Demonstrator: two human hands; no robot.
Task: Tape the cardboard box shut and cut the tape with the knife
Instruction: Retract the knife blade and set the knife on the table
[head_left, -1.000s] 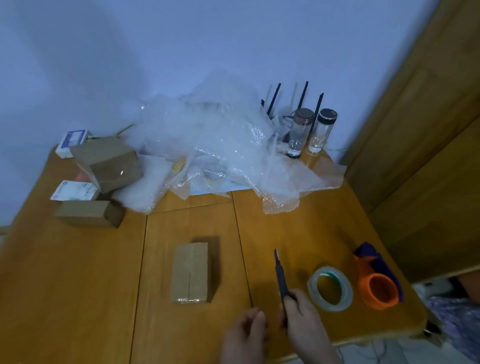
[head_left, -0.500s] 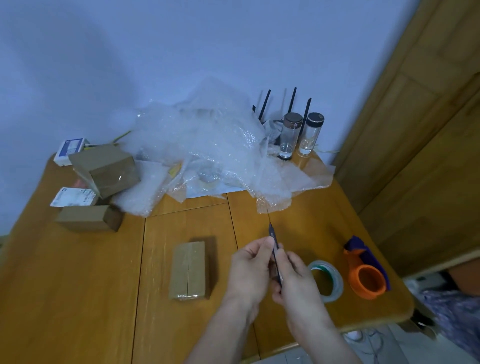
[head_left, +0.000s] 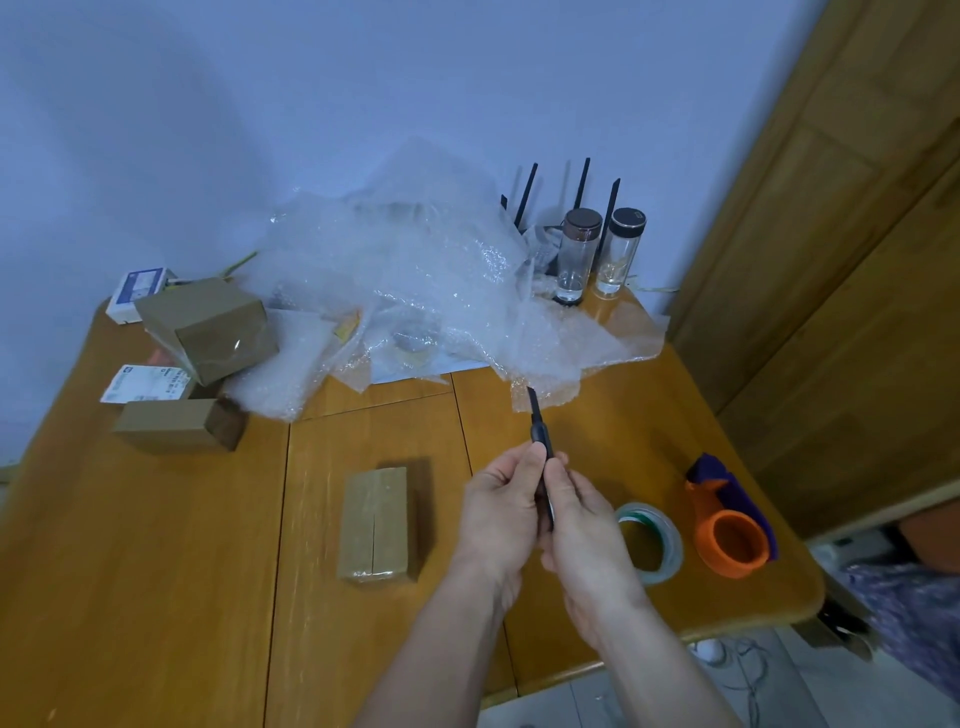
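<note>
A small cardboard box lies on the wooden table, its flaps closed with a seam down the middle and clear tape showing at its near end. Right of it, above the table, both hands hold a slim dark knife that points away from me. My left hand pinches the handle from the left; my right hand grips it from the right. A roll of clear tape lies flat just right of my right hand.
An orange and purple tape dispenser sits near the table's right edge. Crumpled bubble wrap covers the back, with two glass bottles behind it. Other cardboard boxes and white packets crowd the back left.
Both hands lifted the knife off the table and brought it up in front of me, over the tabletop. The box and tape roll stayed put.
</note>
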